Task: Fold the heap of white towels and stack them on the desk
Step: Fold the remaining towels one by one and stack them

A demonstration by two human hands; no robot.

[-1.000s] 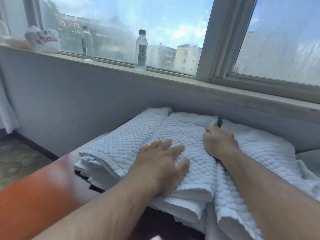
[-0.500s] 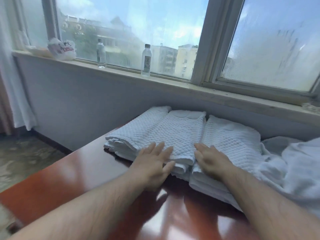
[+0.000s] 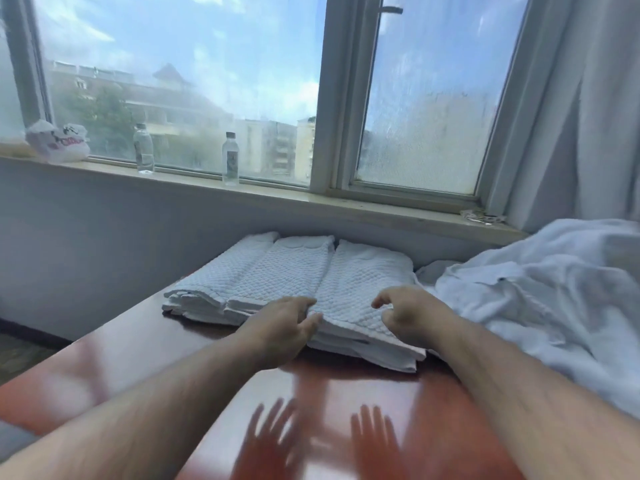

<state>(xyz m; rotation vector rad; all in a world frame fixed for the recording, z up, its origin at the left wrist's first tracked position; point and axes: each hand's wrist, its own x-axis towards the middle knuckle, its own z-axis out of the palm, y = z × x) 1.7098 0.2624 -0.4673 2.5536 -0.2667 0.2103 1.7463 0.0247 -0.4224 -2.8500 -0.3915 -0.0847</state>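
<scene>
White quilted cotton, soft, light and floppy: best taken by both near corners. Folded towels (image 3: pixel 346 285) lie side by side on the desk (image 3: pixel 138 358), their long axes running from the person toward the window wall, with the unfolded heap (image 3: pixel 540 299) to their right. Left hand (image 3: pixel 287 327) lays its fingers on a near edge, grip unclear; right hand (image 3: pixel 405 313) hovers loosely curled, empty.

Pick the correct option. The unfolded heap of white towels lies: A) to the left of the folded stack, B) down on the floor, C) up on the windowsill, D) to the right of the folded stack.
D: the crumpled heap spreads to the right of the folded stack, right beside it and well below the sill.
</scene>
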